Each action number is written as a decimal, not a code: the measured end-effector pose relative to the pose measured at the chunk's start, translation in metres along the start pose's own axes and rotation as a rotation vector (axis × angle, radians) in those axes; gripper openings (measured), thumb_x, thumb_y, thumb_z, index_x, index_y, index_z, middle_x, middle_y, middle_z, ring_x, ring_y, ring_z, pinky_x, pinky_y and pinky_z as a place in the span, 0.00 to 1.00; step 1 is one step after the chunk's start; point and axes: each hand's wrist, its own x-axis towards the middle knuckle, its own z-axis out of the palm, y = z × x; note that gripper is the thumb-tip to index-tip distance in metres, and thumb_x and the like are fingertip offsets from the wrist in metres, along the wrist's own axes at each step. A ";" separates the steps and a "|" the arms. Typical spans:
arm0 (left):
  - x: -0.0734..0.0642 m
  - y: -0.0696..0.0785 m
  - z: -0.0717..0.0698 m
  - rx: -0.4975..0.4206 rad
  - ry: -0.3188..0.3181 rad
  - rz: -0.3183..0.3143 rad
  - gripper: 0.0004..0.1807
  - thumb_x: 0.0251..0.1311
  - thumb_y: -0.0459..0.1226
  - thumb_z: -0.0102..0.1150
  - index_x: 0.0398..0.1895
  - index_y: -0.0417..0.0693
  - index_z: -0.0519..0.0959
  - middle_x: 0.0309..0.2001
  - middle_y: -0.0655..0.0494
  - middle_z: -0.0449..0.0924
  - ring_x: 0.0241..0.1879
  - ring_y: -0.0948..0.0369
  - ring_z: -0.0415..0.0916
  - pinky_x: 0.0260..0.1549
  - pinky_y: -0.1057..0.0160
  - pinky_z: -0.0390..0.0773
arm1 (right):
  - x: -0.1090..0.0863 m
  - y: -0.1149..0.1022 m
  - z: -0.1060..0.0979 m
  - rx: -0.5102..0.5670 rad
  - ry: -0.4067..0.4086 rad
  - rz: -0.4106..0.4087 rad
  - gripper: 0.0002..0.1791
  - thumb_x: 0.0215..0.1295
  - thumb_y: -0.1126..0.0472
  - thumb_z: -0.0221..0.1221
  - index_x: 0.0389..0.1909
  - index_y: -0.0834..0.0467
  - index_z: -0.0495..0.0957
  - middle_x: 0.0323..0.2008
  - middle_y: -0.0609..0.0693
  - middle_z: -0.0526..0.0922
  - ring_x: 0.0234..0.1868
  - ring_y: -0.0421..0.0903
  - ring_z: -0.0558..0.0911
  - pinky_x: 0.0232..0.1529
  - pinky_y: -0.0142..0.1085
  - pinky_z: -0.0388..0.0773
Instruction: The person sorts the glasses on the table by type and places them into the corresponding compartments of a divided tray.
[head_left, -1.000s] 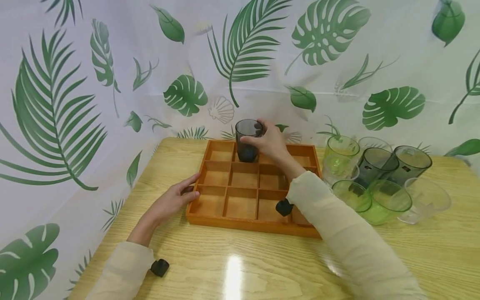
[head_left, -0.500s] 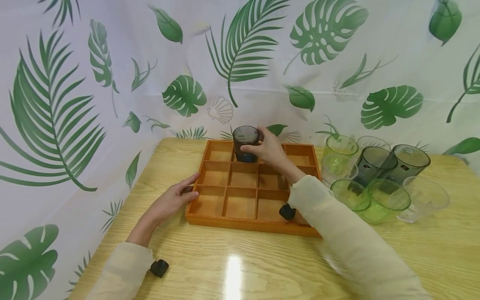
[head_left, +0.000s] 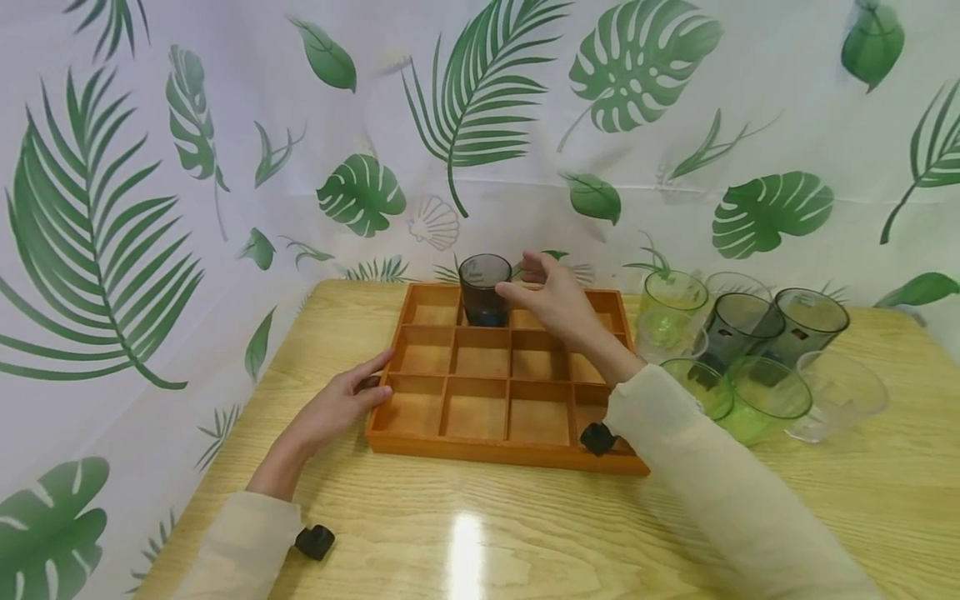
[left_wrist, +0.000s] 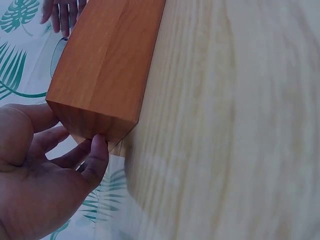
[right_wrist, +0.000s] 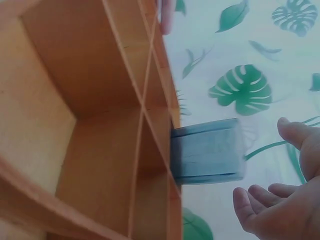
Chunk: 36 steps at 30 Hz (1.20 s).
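Note:
A dark grey, see-through glass (head_left: 486, 292) stands upright in the back row of the orange-brown wooden compartment tray (head_left: 480, 451), second compartment from the left. To its right, my right hand (head_left: 558, 300) is held with fingers spread. In the right wrist view a gap separates this right hand (right_wrist: 287, 200) from the glass (right_wrist: 210, 152). My left hand (head_left: 341, 408) rests against the tray's left wall. The left wrist view shows the left hand (left_wrist: 45, 180) with its fingertips touching the tray's end (left_wrist: 95, 122), curled round nothing.
Right of the tray stands a cluster of glasses: a yellow-green one (head_left: 675, 304), grey ones (head_left: 810, 325), green ones (head_left: 768, 404) and clear ones (head_left: 847, 392). A leaf-print cloth (head_left: 517, 200) hangs behind the wooden table (head_left: 390, 525).
The grey glass has been lowered into the tray's compartment. My right hand has let go of it and moved off to the right. The left hand stays at the tray's left wall.

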 end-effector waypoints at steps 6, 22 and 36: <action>-0.001 -0.001 0.000 0.015 0.006 0.006 0.35 0.80 0.41 0.51 0.84 0.53 0.51 0.82 0.45 0.47 0.78 0.40 0.51 0.71 0.41 0.61 | -0.018 -0.005 -0.015 -0.007 -0.036 -0.034 0.42 0.71 0.49 0.66 0.78 0.62 0.60 0.72 0.60 0.70 0.70 0.57 0.72 0.67 0.52 0.73; -0.002 -0.002 -0.003 -0.042 -0.021 0.000 0.34 0.81 0.40 0.49 0.85 0.52 0.51 0.82 0.45 0.46 0.78 0.42 0.53 0.72 0.42 0.58 | -0.077 0.000 -0.076 -0.006 -0.063 -0.043 0.36 0.77 0.50 0.61 0.78 0.60 0.61 0.69 0.56 0.73 0.68 0.54 0.74 0.65 0.40 0.74; 0.001 -0.006 -0.004 -0.067 -0.035 0.011 0.34 0.81 0.38 0.49 0.85 0.51 0.50 0.83 0.47 0.45 0.79 0.42 0.48 0.73 0.41 0.58 | -0.123 0.030 -0.138 -0.112 0.040 -0.016 0.31 0.79 0.50 0.57 0.77 0.54 0.66 0.65 0.44 0.77 0.58 0.29 0.77 0.52 0.20 0.74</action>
